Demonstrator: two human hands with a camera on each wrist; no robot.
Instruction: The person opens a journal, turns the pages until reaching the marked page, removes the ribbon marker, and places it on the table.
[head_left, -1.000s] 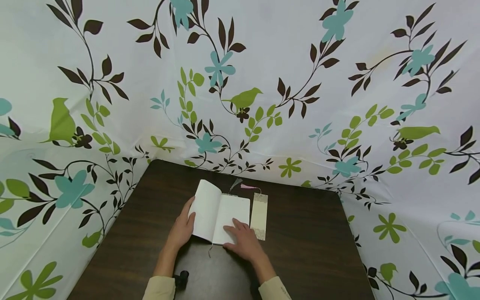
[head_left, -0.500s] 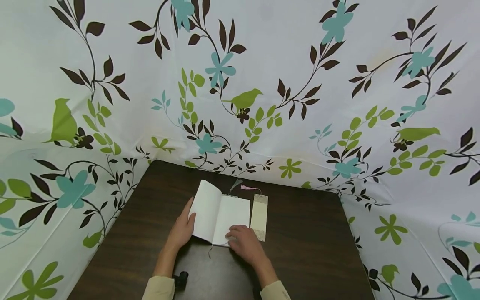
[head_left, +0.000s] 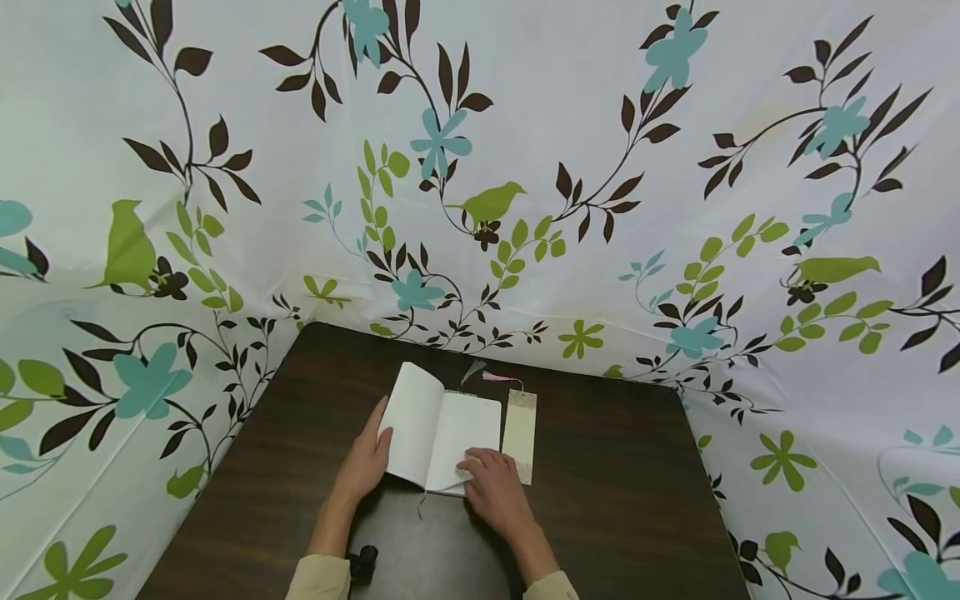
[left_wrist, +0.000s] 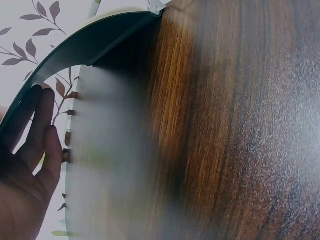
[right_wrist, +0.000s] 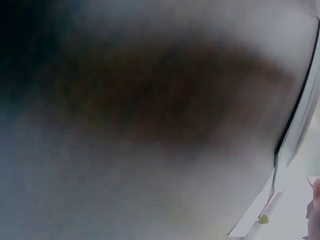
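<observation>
An open notebook (head_left: 465, 429) with blank white pages lies on the dark wooden table. My left hand (head_left: 365, 462) grips its raised left side, thumb on the page and fingers behind the dark cover (left_wrist: 112, 37), as the left wrist view shows. At the lower right corner of the right-hand page, my right hand (head_left: 497, 493) has curled fingers that pinch the page (head_left: 447, 477), whose bottom edge bends up a little. The fingertips are partly hidden. In the right wrist view only a sliver of a finger (right_wrist: 315, 210) shows; much of that view is blurred.
A cream bookmark (head_left: 519, 433) with a pink tassel (head_left: 497, 377) lies right of the notebook. A grey tassel (head_left: 472, 369) pokes out behind its top edge. A thin ribbon (head_left: 421, 506) hangs from its lower edge. Patterned cloth (head_left: 480, 167) surrounds the table (head_left: 615, 475).
My right hand has drawn back from the middle of the right page to its lower right corner, its fingers curling in. The page's bottom edge now lifts slightly. My left hand stays put.
</observation>
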